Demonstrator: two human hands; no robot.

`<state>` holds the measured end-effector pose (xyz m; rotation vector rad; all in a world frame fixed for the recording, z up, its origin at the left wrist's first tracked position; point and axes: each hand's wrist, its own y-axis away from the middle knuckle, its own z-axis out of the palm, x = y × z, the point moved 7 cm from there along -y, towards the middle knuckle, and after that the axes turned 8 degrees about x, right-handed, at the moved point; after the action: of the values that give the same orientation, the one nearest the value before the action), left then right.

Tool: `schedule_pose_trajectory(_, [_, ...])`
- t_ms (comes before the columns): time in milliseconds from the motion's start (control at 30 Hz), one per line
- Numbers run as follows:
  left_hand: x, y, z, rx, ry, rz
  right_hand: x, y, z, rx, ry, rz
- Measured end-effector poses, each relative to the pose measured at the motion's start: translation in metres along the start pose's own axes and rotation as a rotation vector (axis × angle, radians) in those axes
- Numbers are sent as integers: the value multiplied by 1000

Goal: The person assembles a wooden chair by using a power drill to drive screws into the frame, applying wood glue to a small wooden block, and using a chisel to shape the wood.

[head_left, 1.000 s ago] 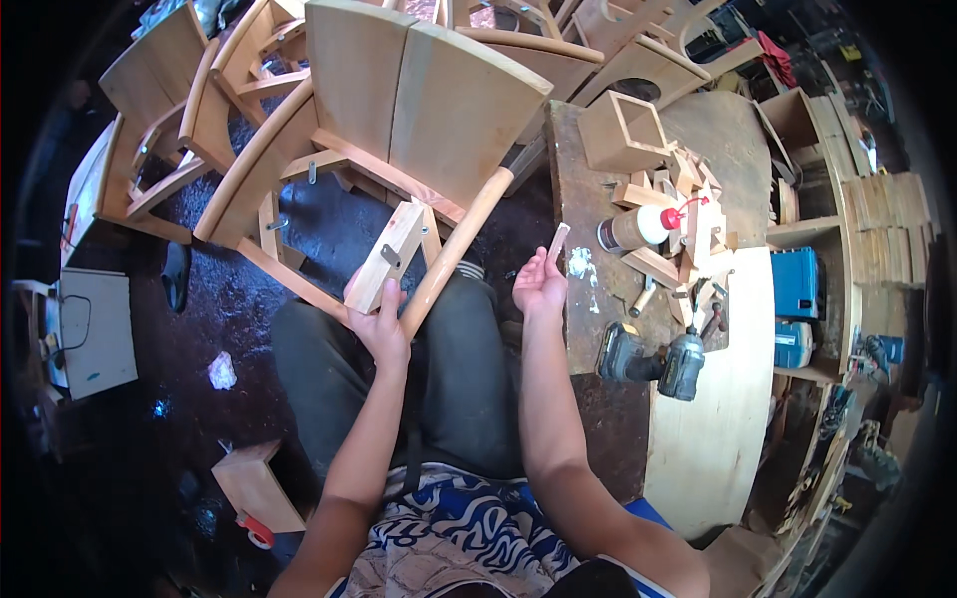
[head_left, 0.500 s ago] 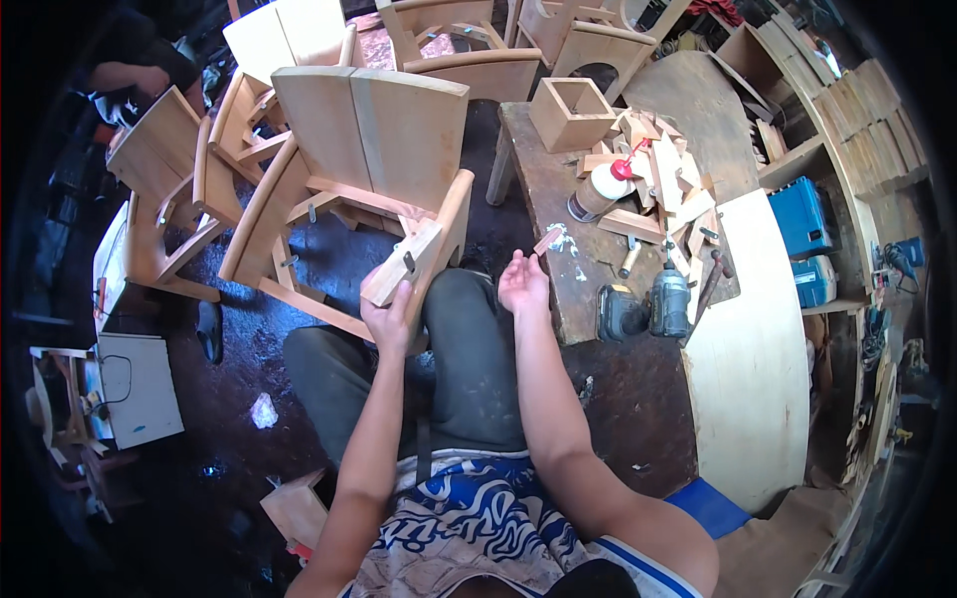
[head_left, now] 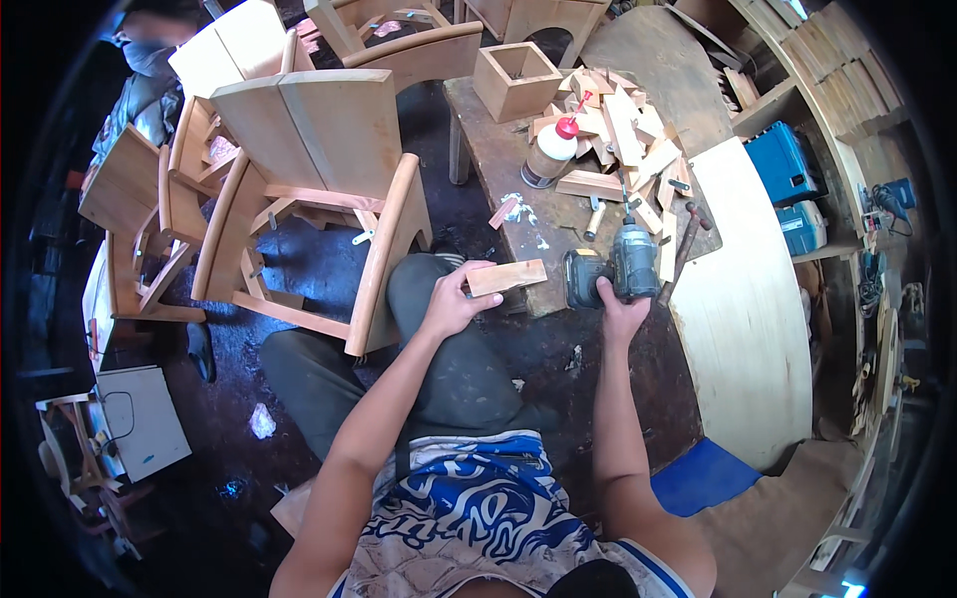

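Chair: An unfinished pale-wood armchair frame with a two-board back (head_left: 309, 120) stands beyond and to the left of the left hand's (head_left: 451, 304) fingers.
Worktable: A worn brown wooden table (head_left: 653, 40) spreads out past the fingers of both hands.
Panel: A broad pale wooden sheet (head_left: 748, 329) lies to the right of the right hand's (head_left: 623, 317) fingers.
Offcuts: A heap of angular light-wood scraps (head_left: 623, 120) covers the tabletop beyond the right hand's fingers.
Box: An open-topped square light-wood box (head_left: 498, 88) stands well beyond the left hand's fingers, beside the heap.
Power tool: A dark teal-and-black cordless drill (head_left: 635, 261) lies at the table's edge, touching the right hand; the thumb shows against it, but most fingers are hidden and whether they close cannot be told.
Bottle: A brown-and-white bottle with a red cap (head_left: 548, 157) tilts beyond both hands' fingers.
Block: A short rectangular light-wood block (head_left: 510, 277) is gripped at its left end by the left hand's thumb and fingers.
Strip: A slim reddish wooden strip (head_left: 501, 212) rests beyond those fingers, beside a white smear.
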<state>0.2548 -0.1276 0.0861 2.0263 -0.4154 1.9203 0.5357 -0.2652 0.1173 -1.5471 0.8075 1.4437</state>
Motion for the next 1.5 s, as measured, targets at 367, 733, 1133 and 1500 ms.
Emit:
schedule_pose_trajectory(367, [-23, -7, 1, -10, -162, -117, 70, -57, -39, -42, -100, 280])
schedule_pose_trajectory(733, [-10, -7, -4, 57, -313, -52, 55, -109, 137, -1005, 985, -401])
schedule_pose_trajectory(1133, [-11, -2, 1, -13, -396, -39, 32, -194, 66, -541, 199, 238])
schedule_pose_trajectory(1500, [-7, 2, 3, -46, -419, -64, -23, -185, 60, -469, -290, 418])
